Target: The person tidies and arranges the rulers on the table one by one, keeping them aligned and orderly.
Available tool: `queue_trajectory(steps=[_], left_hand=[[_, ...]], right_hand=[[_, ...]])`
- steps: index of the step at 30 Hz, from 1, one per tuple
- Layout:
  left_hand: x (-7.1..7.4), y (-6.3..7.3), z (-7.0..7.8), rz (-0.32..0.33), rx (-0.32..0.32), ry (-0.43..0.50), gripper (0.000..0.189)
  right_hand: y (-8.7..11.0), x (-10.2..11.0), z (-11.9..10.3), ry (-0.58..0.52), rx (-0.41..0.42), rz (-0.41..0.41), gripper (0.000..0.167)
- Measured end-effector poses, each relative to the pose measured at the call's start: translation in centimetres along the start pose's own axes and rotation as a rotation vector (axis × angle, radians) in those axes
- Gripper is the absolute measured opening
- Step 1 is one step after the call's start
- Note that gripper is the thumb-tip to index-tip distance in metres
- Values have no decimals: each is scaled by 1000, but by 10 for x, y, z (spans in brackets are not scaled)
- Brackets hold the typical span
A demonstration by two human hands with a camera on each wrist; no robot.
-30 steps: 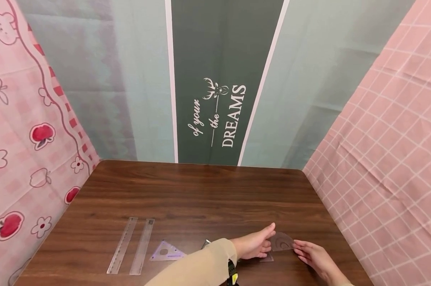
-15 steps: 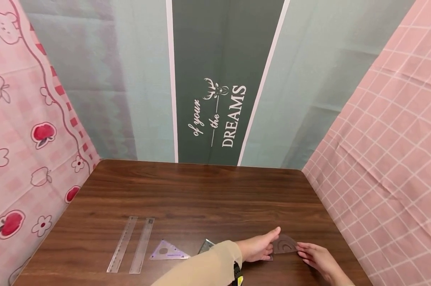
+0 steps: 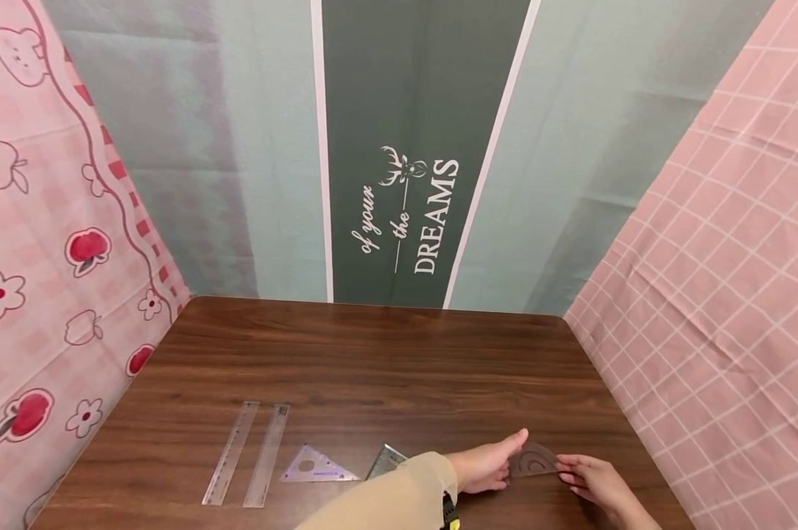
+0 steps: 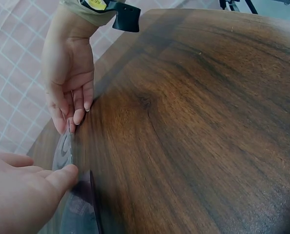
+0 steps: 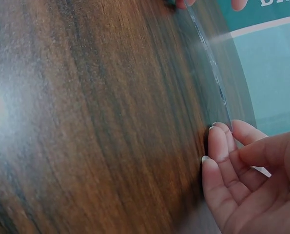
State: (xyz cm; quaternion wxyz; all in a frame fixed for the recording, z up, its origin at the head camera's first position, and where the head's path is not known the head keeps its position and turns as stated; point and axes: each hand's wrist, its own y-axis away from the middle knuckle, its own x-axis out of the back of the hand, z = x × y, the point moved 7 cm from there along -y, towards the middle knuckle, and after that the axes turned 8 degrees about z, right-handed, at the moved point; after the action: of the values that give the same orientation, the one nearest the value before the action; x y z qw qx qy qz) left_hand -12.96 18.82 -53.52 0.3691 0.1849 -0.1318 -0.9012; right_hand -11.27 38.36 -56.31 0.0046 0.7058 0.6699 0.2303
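Observation:
A smoky see-through protractor (image 3: 533,461) spans the gap between both hands at the table's right front. My left hand (image 3: 488,465) pinches its left end, thumb uppermost. On the opposite corner, the right hand (image 3: 594,482) grips with thumb and fingertips. Seen from the right wrist, the protractor's straight edge (image 5: 210,58) runs up from the right thumb and fingers. The left wrist view has the protractor (image 4: 63,153) between the two hands, and below the left thumb a second see-through piece with a dark edge (image 4: 84,207), which the left hand hides in the head view.
Two clear rulers (image 3: 231,453) lie side by side at the left of the brown wooden table (image 3: 386,368). A purple-marked set square (image 3: 329,473) and a grey set square (image 3: 387,460), partly covered by the left sleeve (image 3: 386,497), lie mid-front. Patterned cloths hang around the table.
Both hands have shifted slightly right and toward the front with the protractor. The left forearm now uncovers more of the grey set square. The rulers keep their places.

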Motion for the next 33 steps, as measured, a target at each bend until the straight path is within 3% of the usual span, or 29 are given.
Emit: queue_trajectory(steps=[6,13,33], left_hand=[[-4,0,0,-47,8,-35,83],[-5,0,1,-32,1,-35,81],[-9,0,-1,3,17,-54,78]], right_hand=[[-2,2,0,95,-5,93,34],[-2,1,-4,221,-13,262,31],[3,-1,-8,265,-7,300,34]])
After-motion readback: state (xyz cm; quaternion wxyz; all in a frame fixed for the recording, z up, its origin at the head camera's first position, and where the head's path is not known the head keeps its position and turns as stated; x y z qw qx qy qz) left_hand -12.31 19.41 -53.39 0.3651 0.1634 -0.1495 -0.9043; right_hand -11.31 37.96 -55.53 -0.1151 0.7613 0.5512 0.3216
